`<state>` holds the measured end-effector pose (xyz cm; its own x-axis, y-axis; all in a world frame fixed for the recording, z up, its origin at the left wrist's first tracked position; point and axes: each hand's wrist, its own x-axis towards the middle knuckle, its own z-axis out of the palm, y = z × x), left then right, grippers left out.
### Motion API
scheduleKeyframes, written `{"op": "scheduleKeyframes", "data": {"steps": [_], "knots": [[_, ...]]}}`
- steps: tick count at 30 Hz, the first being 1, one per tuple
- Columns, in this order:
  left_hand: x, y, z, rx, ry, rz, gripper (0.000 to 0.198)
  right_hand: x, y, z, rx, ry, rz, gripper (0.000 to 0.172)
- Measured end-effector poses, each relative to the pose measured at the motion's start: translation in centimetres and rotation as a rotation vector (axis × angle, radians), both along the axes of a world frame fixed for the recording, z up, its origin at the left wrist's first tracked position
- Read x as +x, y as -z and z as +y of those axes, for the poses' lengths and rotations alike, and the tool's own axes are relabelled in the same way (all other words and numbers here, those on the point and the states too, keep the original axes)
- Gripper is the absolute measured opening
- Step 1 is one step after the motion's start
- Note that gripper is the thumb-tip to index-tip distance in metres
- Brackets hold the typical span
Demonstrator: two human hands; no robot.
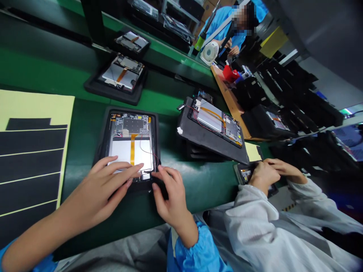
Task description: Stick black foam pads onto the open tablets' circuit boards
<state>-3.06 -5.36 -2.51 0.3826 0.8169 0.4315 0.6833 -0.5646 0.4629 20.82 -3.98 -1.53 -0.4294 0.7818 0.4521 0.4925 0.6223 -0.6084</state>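
Observation:
An opened tablet (137,126) with its circuit board and silver battery (120,148) exposed lies in a black foam tray (157,132) in front of me. An orange ribbon cable (132,149) runs down the battery, and a thin dark red wire curves along its right side. My left hand (106,185) lies over the battery's lower part, fingers stretched out toward the bottom edge. Beside the tablet's lower right corner is my right hand (171,194), thumb and fingers apart. Near its fingertips sits a small white part (145,176). Whether these fingertips press on anything is unclear.
Black adhesive sheets on yellow backing (31,141) lie at left. A stack of foam trays (210,141) topped by another opened tablet (211,115) stands right of mine. More tablets (123,73) sit behind. At right, a co-worker's hands (265,173) handle a device; another person sits opposite.

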Motion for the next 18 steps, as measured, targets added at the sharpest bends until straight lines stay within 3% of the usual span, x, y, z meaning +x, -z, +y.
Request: {"op": "scheduleKeyframes", "data": {"steps": [8,12,18], "knots": [[1.1,0.2,-0.9,-0.005,-0.037,0.063,0.045,0.2,-0.1,0.1,-0.001,-0.087,-0.125,0.066],[1.8,0.0,-0.6,-0.072,-0.064,-0.009,0.039,0.6,-0.1,0.1,-0.094,-0.095,-0.036,0.066],[1.8,-1.8,0.8,-0.088,-0.065,-0.031,0.039,0.5,-0.8,2.3,-0.259,0.2,0.31,0.052]]}}
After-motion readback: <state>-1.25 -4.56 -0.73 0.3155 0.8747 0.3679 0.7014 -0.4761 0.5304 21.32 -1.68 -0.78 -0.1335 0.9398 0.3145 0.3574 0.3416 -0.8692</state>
